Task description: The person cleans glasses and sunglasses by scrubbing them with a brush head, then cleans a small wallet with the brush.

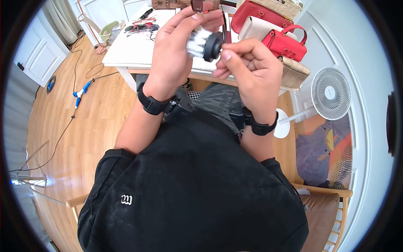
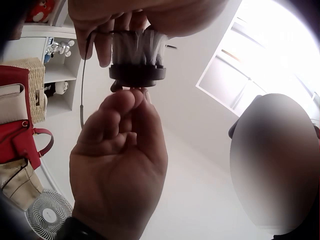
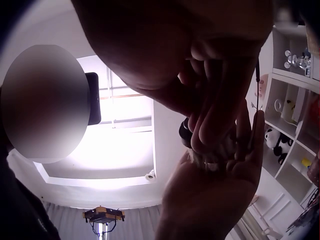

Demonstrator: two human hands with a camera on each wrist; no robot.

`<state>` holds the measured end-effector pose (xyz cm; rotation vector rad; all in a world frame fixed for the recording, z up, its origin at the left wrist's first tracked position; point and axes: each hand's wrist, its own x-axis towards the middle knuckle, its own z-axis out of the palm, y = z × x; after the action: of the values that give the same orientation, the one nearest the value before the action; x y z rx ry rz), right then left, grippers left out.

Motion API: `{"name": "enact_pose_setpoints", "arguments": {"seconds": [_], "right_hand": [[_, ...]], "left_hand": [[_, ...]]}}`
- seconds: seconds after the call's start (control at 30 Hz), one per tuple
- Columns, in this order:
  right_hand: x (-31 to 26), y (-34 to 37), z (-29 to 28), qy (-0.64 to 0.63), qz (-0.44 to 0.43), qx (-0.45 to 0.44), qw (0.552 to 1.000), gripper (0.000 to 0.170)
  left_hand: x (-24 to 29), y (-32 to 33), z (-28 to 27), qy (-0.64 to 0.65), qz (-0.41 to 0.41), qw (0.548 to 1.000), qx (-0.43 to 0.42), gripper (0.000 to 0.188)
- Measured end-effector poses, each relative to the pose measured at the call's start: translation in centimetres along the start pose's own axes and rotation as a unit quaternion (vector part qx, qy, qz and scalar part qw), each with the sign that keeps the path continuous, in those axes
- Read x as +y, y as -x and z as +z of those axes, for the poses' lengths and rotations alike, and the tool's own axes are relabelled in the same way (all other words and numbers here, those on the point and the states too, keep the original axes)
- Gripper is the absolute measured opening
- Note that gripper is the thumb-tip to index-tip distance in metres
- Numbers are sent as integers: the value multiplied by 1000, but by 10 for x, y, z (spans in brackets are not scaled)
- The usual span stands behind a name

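Over the near edge of the white table, my left hand [image 1: 170, 52] grips a pair of glasses [image 1: 202, 6] with dark lenses. One thin temple [image 2: 82, 90] hangs down past the fingers in the left wrist view. My right hand [image 1: 258, 73] pinches the small stem of a round brush [image 1: 213, 47] with a black base and white bristles. The bristles face my left palm and look blurred in the head view. In the right wrist view my fingers hide most of the brush, and the left hand [image 3: 212, 197] lies beneath it.
Several other glasses [image 1: 142, 27] lie on the table [image 1: 121, 53] at the left. Red handbags [image 1: 287, 44], a cream bag [image 1: 256, 31] and a gold bag [image 1: 295, 72] stand at the right. Beside them is a white fan [image 1: 331, 93]. A cable with a blue connector [image 1: 80, 94] crosses the floor.
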<state>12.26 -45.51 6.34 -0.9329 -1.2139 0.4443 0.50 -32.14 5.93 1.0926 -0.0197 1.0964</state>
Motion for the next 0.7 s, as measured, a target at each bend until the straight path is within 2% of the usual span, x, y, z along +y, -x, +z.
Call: {"name": "enact_pose_setpoints", "arguments": {"seconds": [0.03, 0.1, 0.17, 0.23, 0.3, 0.37, 0.43, 0.5, 0.53, 0.57, 0.63, 0.7], "right_hand": [[-4, 0, -2, 6, 48, -43, 998, 10], [-2, -2, 0, -8, 43, -28, 999, 9], [7, -4, 6, -17, -40, 69, 997, 9], [2, -2, 1, -28, -20, 43, 998, 8], [-6, -3, -13, -28, 77, -69, 994, 7], [-5, -7, -26, -30, 59, -74, 995, 8], [2, -12, -42, -86, -15, -39, 995, 10], [5, -17, -53, -88, -27, -13, 996, 12], [11, -21, -60, -108, -26, 10, 994, 12], [16, -23, -66, -127, -26, 32, 991, 12], [25, -26, -71, -141, -19, 41, 989, 11], [33, -29, -71, -174, 4, 38, 984, 10]], "left_hand": [[1, -1, 0, 4, -4, 1000, 9, 40], [2, 0, 2, -16, -3, 1000, 5, 41], [-1, 2, 1, 0, -13, 1000, -19, 41], [2, -1, 1, 1, -11, 1000, -16, 39], [14, -5, -1, -124, 20, 992, 21, 36], [13, -26, -30, -88, 74, 993, 24, 33], [22, -39, -61, -114, 109, 985, 67, 33], [30, -45, -90, -166, 182, 969, 22, 32], [46, -52, -97, -15, 101, 991, 89, 31], [49, -55, -103, 80, 79, 987, 113, 27], [47, -63, -131, 194, 54, 974, 102, 24], [32, -65, -138, 211, 44, 969, 118, 22]]}}
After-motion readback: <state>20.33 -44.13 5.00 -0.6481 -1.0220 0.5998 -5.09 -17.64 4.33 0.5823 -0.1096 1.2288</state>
